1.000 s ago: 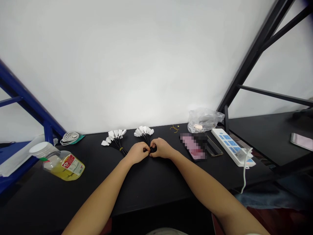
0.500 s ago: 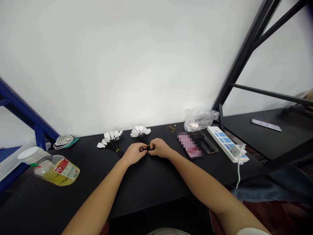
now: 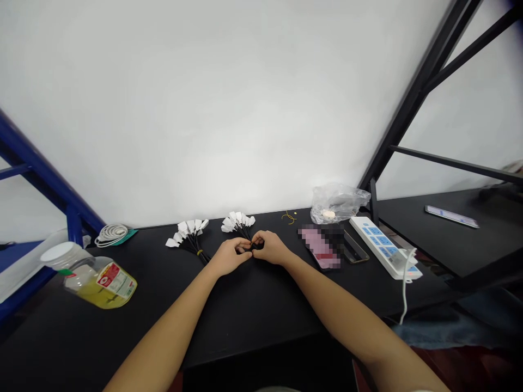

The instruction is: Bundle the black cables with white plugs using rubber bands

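White-tipped bundle (image 3: pixel 239 223) between both grips (image 3: pixel 229 257) (image 3: pixel 270 249)

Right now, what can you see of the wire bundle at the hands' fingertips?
The wire bundle is thin black wires, with flat-looking white tags fanned at the end toward the wall. It slants over the black table. The left hand and right hand meet at its gathered part, where a bit of yellow tie shows; the near end is hidden.

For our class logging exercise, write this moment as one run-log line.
left hand: at white-ended black cable bundle | right hand: at same bundle | second bundle: yellow-banded, on black table
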{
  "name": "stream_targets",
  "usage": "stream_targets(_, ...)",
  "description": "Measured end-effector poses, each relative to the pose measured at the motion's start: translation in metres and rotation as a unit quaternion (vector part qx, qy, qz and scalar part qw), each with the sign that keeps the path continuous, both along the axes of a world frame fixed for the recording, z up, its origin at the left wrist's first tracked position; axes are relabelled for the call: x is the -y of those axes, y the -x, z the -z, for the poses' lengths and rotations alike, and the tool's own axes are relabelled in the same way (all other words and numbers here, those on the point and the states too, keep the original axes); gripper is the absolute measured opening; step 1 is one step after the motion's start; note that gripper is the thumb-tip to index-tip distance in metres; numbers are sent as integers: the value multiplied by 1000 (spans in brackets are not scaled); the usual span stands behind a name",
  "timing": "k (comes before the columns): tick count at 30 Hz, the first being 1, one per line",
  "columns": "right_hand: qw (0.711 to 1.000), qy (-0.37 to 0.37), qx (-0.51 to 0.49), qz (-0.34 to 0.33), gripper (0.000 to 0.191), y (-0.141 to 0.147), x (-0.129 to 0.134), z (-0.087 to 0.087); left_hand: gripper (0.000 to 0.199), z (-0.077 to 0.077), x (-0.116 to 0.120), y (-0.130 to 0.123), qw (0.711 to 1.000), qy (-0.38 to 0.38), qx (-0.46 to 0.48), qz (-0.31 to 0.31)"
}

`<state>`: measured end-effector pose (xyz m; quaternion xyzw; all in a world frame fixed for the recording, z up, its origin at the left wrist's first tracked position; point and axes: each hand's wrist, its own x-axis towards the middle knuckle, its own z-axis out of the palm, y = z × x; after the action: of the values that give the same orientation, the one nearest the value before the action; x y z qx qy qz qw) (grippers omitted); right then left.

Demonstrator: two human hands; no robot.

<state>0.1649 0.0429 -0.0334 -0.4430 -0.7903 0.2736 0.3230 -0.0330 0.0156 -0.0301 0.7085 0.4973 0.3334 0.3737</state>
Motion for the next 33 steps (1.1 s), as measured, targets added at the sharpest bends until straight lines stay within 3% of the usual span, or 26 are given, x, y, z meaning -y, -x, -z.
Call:
stream_targets(5,993,75,-87,26,19,4,4,-6,43,2,-3,-3,987,65,145,7)
stream_targets(9,983,128,-129,40,19,5,6,-8,42,3,-5,-4,983,73,168,17)
stream_targets(11,982,131,-129,41,18,4,6,-8,35,3,-5,-2,991,45,129,10)
stream_targets(14,981,138,-129,32,20,2,5,-8,31,5,-4,3,998,-56,-3,4)
stream_targets(17,967,185,-173,11,25,3,5,-7,42,6,-3,4,974,-180,-136,-2)
stream_targets(21,944,236,-226,-43,33,7,9,-7,28,5,-3,1,937,-278,-214,-7)
stream_targets(25,945,211,-242,-56,41,10,16,-10,29,5,-4,3,937,-287,-200,-8)
stream_targets(30,969,180,-169,-3,35,9,19,-10,35,6,-4,5,948,-247,-200,1)
stream_targets(33,968,197,-155,7,33,8,17,-9,34,4,-2,3,953,-225,-202,8)
